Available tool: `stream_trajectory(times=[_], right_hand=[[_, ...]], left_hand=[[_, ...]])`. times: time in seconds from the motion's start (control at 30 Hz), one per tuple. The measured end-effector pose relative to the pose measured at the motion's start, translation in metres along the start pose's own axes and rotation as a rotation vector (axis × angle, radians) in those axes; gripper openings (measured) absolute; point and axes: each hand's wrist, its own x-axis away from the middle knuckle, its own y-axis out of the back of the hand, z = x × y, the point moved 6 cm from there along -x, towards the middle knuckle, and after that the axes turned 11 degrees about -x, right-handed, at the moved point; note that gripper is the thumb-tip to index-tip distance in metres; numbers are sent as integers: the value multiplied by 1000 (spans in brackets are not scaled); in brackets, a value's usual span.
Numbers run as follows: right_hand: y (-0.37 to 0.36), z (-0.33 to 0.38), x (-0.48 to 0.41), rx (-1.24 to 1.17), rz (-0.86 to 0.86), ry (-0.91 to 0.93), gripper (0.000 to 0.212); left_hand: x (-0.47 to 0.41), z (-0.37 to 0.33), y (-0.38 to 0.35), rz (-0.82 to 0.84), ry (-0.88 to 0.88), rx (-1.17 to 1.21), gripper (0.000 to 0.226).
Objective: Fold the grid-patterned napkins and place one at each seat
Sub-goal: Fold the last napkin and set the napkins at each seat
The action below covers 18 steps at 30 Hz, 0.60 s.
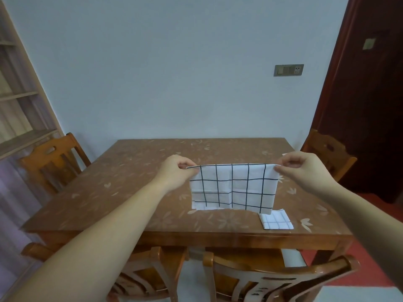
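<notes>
A white napkin with a black grid hangs doubled over above the brown table. My left hand pinches its top left corner. My right hand pinches its top right corner. The cloth's lower edge hangs just above the tabletop. A second grid napkin, folded into a small square, lies flat near the table's front right edge. A small white bit shows at the far right edge, partly hidden behind my right hand.
Wooden chairs stand at the left, at the right and two at the near side. The table has a floral-patterned top. A wall is behind it, a dark door to the right.
</notes>
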Motion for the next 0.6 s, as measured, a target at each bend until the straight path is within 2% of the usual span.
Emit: stream_trajectory(times=[0.17,0.33,0.43,0.5,0.6], right_hand=[[-8,6,2,-164,67,-60,5],[-17,7,5,-189,155,-135,10],[-13,14,6,-229,117,-112,6],[-12,24,5,-245,98,-78,4],[-23,45,7,-178,152,-3,5]], left_hand=[[1,3,-2,94,37,-7,16],[6,4,-4,147,79,153,10],[6,4,-1,186,49,118,11],[7,3,0,244,12,5,9],[12,-18,-5,295,-105,-124,8]])
